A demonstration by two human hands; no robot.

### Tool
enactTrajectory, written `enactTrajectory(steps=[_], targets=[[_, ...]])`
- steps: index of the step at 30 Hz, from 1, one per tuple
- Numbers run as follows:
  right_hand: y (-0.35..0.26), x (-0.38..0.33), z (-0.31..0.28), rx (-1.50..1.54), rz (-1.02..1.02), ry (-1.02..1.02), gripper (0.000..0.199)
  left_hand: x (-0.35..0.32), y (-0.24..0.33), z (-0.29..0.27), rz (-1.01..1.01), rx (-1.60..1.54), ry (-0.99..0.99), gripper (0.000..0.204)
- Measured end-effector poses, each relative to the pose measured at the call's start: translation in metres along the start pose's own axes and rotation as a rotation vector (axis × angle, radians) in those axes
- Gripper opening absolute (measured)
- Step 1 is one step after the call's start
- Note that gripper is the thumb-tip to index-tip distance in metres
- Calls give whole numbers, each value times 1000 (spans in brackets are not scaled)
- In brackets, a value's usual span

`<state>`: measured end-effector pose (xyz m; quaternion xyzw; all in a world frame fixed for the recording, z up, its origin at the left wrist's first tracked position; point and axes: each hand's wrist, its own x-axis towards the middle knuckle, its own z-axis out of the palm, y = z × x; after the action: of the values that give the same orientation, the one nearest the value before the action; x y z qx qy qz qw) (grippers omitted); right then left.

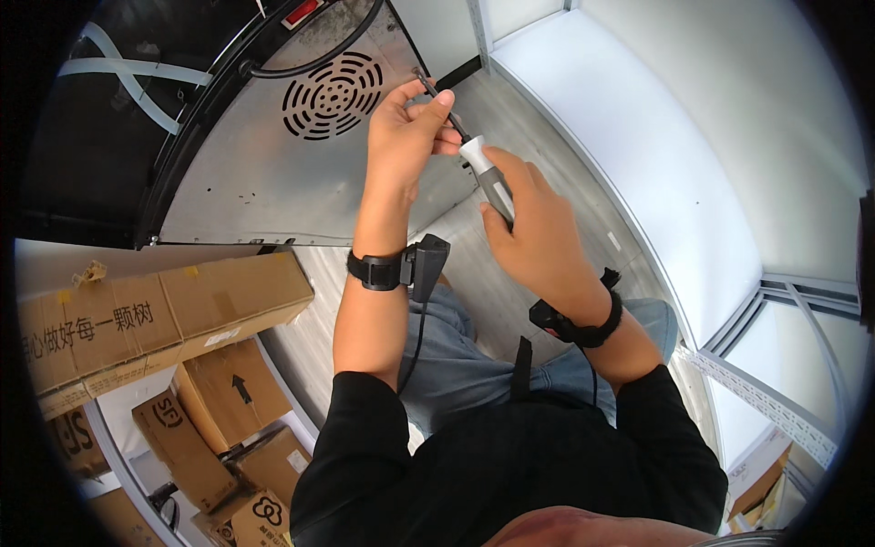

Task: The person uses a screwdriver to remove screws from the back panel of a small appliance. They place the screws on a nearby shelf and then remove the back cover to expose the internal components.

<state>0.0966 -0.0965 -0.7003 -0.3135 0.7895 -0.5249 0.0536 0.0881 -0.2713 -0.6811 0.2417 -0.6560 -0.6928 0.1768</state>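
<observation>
My right hand [540, 223] is closed around the grey-and-white handle of a screwdriver [495, 187]. Its dark shaft runs up and to the left, where my left hand [407, 137] steadies it between thumb and fingers. The tip meets the edge of a metal back panel [273, 178], close to its upper right corner; any screw there is too small to make out. Round vent slots [334, 96] are cut into that panel, just left of my left hand. A black cable [319, 64] loops across it above the vent.
A black appliance body with crossed white straps [137, 68] fills the upper left. Long cardboard boxes [164, 305] and smaller cartons [232, 392] are stacked at the lower left. White metal shelving [620, 137] curves along the right. Grey wood-look flooring [547, 128] lies between.
</observation>
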Motion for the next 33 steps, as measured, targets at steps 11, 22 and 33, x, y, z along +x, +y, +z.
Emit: enactTrajectory(steps=[11,22,33], targets=[[39,7,-5,1490,476,-484,57,3,-1,0,56,-4,-34,31],[21,0,16,571,338,-122,52,4,-2,2,54,177,46,32],[44,1,11,1241,518,-415,52,5,1,1,41,35,1,27]])
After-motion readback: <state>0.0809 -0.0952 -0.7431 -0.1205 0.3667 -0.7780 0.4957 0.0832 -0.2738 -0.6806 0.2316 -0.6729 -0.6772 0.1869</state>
